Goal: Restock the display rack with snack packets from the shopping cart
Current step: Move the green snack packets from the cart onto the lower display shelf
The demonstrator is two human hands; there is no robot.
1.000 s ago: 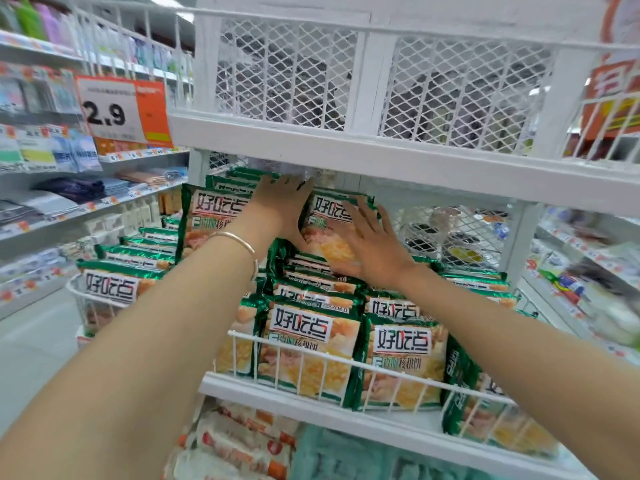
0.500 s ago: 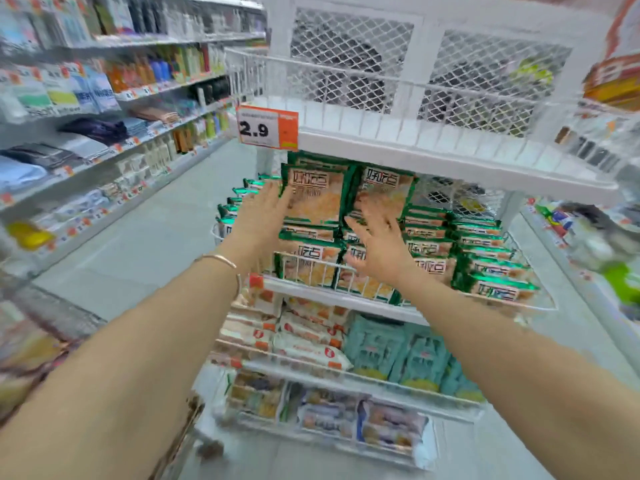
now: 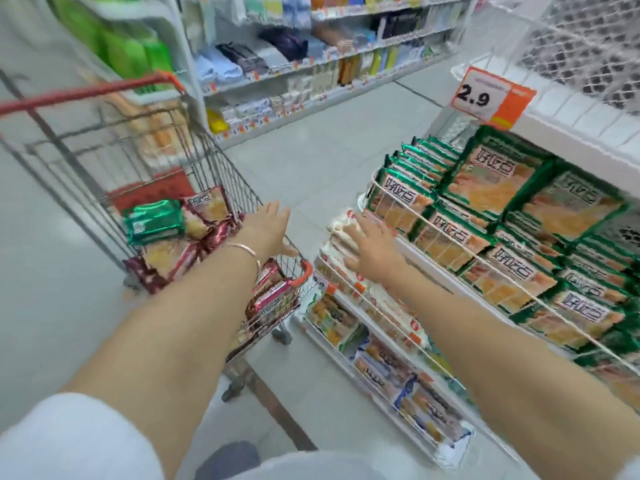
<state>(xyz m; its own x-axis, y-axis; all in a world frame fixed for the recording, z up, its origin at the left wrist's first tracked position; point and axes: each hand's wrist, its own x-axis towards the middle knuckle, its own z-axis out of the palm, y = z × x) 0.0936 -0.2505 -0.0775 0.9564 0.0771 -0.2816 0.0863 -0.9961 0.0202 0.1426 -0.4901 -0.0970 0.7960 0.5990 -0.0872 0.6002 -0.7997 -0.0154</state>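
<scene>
**Both hands empty, reaching between cart and rack**

Head view: the left grip [image 3: 268, 230] is wide, fingers straight and holding nothing, hovering over the near corner of the shopping cart [image 3: 86, 93]. The snack packets [image 3: 154, 221] wanted for restocking lie just left of and below this grip, a green one on top of brown and red ones. A bracelet [image 3: 242, 247] sits on the wrist behind it. The right grip [image 3: 372, 251] is also wide and empty, fingers spread. Right behind it are the white packets [image 3: 343, 230] at the corner of the display rack [image 3: 571, 112]; I cannot tell whether it touches them. Up and to the right of this grip stand the rack's green packets [image 3: 502, 181], under a price tag [image 3: 485, 98].

The likely next step is a pick from the cart. The picture is blurred, so a hurried reach could take a brown packet where a green one belongs. The bracelet might catch on the cart's wire, a push on the rim could roll the cart away, and the right grip could sweep the white packets off their corner
</scene>
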